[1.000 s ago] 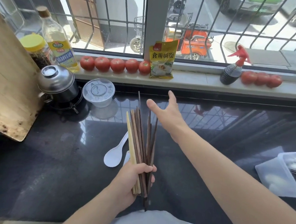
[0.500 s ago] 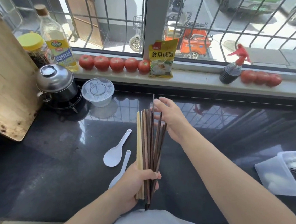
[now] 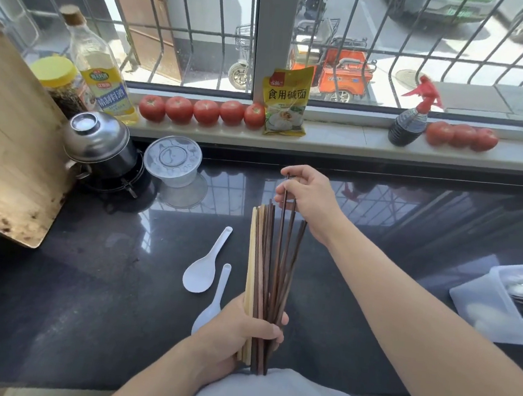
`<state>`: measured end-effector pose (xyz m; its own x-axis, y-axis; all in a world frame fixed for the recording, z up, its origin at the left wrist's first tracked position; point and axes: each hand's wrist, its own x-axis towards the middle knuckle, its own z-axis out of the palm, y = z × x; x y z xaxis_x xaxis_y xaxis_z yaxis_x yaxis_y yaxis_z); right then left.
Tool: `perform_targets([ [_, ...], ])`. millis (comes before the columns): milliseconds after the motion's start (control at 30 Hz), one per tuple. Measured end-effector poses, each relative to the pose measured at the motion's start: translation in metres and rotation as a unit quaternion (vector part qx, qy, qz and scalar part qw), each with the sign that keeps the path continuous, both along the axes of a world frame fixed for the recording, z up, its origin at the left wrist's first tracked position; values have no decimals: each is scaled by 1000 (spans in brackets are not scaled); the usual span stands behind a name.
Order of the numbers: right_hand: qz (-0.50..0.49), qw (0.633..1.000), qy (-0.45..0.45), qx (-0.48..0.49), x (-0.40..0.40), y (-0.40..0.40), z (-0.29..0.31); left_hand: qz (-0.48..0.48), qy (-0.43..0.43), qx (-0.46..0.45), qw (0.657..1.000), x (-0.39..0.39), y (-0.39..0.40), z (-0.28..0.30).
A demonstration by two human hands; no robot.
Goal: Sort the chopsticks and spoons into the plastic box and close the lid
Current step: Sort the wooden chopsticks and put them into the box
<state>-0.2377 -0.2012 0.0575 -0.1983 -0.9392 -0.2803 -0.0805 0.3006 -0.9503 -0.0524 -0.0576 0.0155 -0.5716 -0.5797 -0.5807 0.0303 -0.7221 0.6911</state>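
Note:
My left hand point(image 3: 240, 333) grips the lower end of a bundle of chopsticks point(image 3: 268, 262), dark brown ones and a few pale ones, held upright above the black counter. My right hand point(image 3: 309, 199) pinches the upper end of one dark chopstick that sticks out above the rest. Two white plastic spoons lie on the counter to the left of the bundle: one point(image 3: 204, 269) farther out, the other point(image 3: 213, 305) partly behind my left hand. The clear plastic box point(image 3: 501, 281) stands at the right edge, with metal spoons inside and its lid point(image 3: 473, 304) lying beside it.
A wooden cutting board point(image 3: 12, 154) leans at the left. Beside it sit a steel pot point(image 3: 99, 147) and a lidded clear tub point(image 3: 174, 160). The windowsill holds tomatoes point(image 3: 198, 110), an oil bottle point(image 3: 101, 70), a yellow packet point(image 3: 287, 101) and a spray bottle point(image 3: 412, 123).
My right hand came back from reaching out flat and closed its fingers on the top of a dark chopstick. The bundle in my left hand tilted upright and shifted slightly right.

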Motion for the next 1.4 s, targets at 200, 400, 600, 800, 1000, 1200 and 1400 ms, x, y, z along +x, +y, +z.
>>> perform_targets([
  [200,-27,1000,9,1,-15,10,2,-13,36,1,999,3,1,0],
  [400,25,999,36,6,0,31,-2,22,18,-7,1000,-3,2,6],
  [600,11,981,-192,34,1,59,-17,48,21,0,999,-7,-3,7],
  [800,-15,979,-195,63,27,56,-5,-20,-16,-34,999,-9,-10,10],
  [1000,-46,984,-154,71,20,49,-15,-60,0,25,998,3,6,3],
  [1200,-106,982,-142,69,19,71,-25,-94,-25,35,995,10,18,-2],
  [1400,-66,975,-171,124,6,86,-14,-72,-6,77,994,8,24,-3],
])
